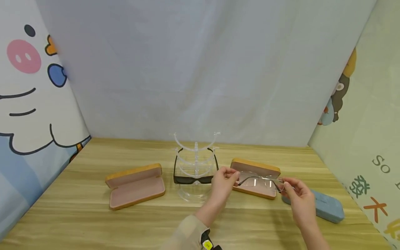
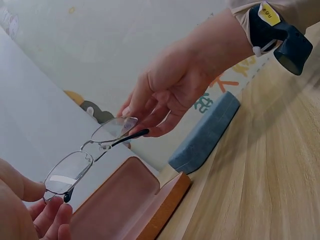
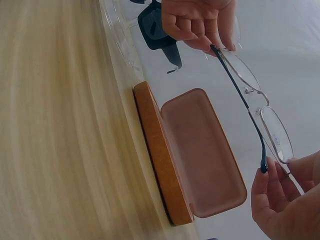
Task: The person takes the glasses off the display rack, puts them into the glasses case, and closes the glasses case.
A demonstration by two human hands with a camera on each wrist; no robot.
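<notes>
Both hands hold a pair of thin metal-rimmed eyeglasses (image 1: 260, 177) above an open orange case with a pink lining (image 1: 255, 193). My left hand (image 1: 222, 185) pinches one end of the frame and my right hand (image 1: 302, 201) the other. In the right wrist view, a dark temple (image 3: 245, 102) runs lengthwise along the lenses, its tip near the right fingers; the temples look folded in. The left wrist view shows the right thumb and fingers at the far lens (image 2: 112, 130). Beneath the glasses, the case stands with its lid raised.
A clear acrylic stand (image 1: 196, 161) at the middle bears black sunglasses (image 1: 184, 180), close to the left hand. Another open orange case (image 1: 137, 189) lies to the left. A closed blue case (image 1: 328, 206) sits at the right, partly behind the right hand. A grey curtain (image 1: 200, 69) hangs behind.
</notes>
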